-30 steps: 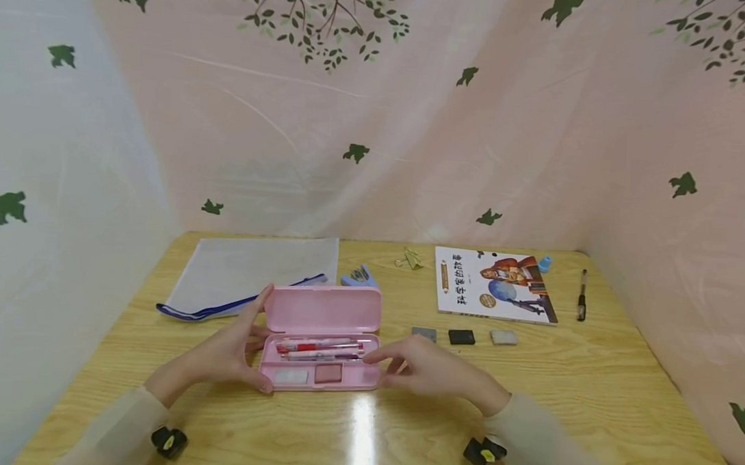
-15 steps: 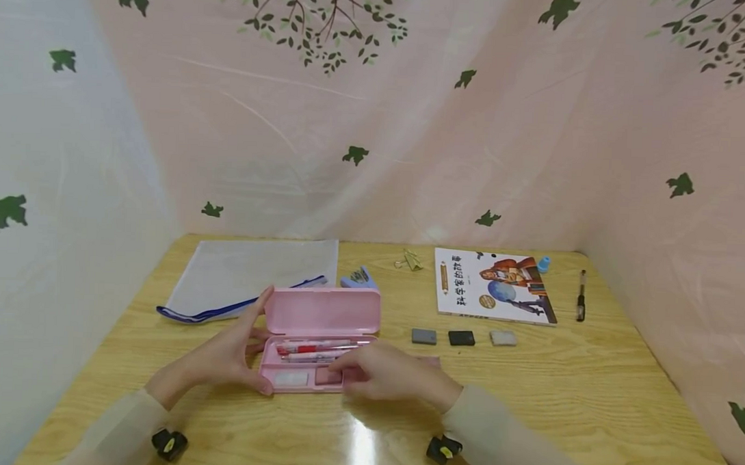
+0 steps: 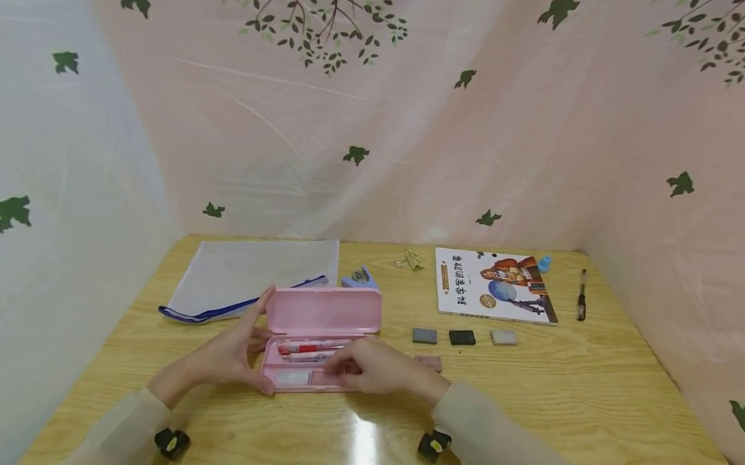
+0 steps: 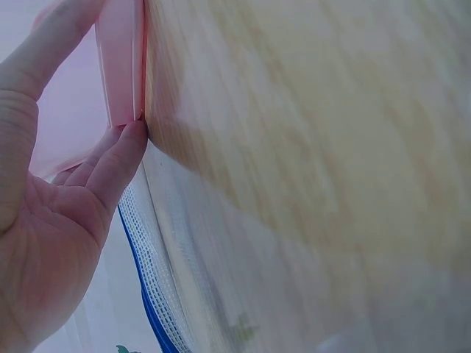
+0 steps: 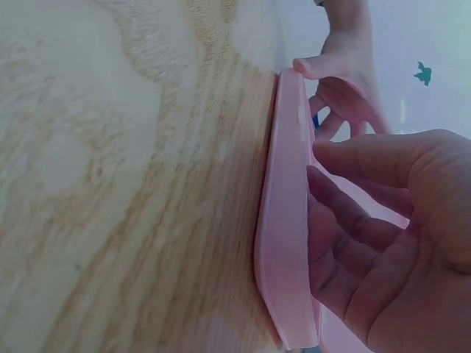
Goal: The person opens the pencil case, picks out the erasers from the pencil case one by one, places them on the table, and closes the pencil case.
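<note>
A pink pencil case (image 3: pixel 323 313) lies on the table with its lid raised. My left hand (image 3: pixel 229 351) grips its left end, thumb at the front corner and fingers up at the lid. Several pens (image 3: pixel 307 350) lie in the rear compartment. In the front compartment a white eraser (image 3: pixel 291 377) sits at the left, with a pink eraser (image 3: pixel 321 378) right beside it. My right hand (image 3: pixel 377 366) reaches over the case's right half, its bent fingertips and thumb on the pink eraser. In the right wrist view the case's wall (image 5: pixel 283 220) hides those fingertips.
Another dull-pink eraser (image 3: pixel 429 362) lies right of the case, behind my right wrist. Grey (image 3: pixel 424 335), black (image 3: pixel 462 337) and whitish (image 3: pixel 504 338) erasers form a row. Behind are a zip pouch (image 3: pixel 254 262), stapler (image 3: pixel 360 278), binder clip (image 3: pixel 413 260), book (image 3: pixel 494 284) and pen (image 3: pixel 582 294).
My right hand has moved left from the case's right end to the pink eraser, which has shifted slightly left toward the white one. My left hand keeps its place.
</note>
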Demonstrator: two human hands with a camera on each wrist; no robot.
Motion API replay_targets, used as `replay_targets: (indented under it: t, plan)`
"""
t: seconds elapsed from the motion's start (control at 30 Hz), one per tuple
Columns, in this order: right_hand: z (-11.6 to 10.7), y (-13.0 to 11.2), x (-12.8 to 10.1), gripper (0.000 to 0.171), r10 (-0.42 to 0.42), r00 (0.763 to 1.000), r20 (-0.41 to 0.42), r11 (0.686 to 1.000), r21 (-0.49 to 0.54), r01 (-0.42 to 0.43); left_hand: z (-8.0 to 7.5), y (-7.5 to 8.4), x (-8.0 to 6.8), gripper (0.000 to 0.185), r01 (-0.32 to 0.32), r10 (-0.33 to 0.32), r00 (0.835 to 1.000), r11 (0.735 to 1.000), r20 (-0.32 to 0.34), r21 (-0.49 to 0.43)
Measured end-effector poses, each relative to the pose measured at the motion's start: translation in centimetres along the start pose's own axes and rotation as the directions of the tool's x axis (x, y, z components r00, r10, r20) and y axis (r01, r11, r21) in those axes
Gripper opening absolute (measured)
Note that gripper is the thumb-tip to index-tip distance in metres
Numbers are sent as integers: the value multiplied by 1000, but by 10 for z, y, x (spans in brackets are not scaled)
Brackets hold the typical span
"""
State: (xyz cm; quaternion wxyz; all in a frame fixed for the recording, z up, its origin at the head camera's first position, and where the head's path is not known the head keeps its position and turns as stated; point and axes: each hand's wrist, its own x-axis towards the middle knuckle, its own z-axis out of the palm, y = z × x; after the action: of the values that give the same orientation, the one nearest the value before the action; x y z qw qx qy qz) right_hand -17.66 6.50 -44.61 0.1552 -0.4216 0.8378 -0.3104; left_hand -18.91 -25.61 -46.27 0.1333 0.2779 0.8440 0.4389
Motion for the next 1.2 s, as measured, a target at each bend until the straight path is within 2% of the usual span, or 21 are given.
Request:
replay_targets:
  t: [0.23, 0.47, 0.6, 0.9, 1.03, 1.2]
  plan:
    - [-2, -2, 0, 27, 16, 1000, -21, 1000, 2, -16, 0, 1, 1, 151, -8, 8, 1000, 1000, 1, -2]
    - [1, -10, 1, 29, 48, 999, -7, 990, -134, -49, -1, -1, 0, 151, -21, 21, 1000, 1000, 1, -4]
    - [3, -12, 3, 30, 59, 998, -23, 986, -153, -62, 0, -1, 1, 151, -19, 19, 1000, 1000, 2, 1]
    - [4, -11, 3, 29, 103, 994, -46, 994, -38, -105, 0, 1, 2, 153, -27, 27, 1000, 1000, 4, -2]
    - [5, -8, 5, 28, 94, 995, -39, 995, 20, -93, 0, 1, 1, 153, -28, 28, 1000, 1000, 7, -10]
    - [6, -6, 7, 25, 58, 998, -27, 998, 7, -58, 0, 0, 1, 152, -24, 24, 1000, 1000, 1, -3]
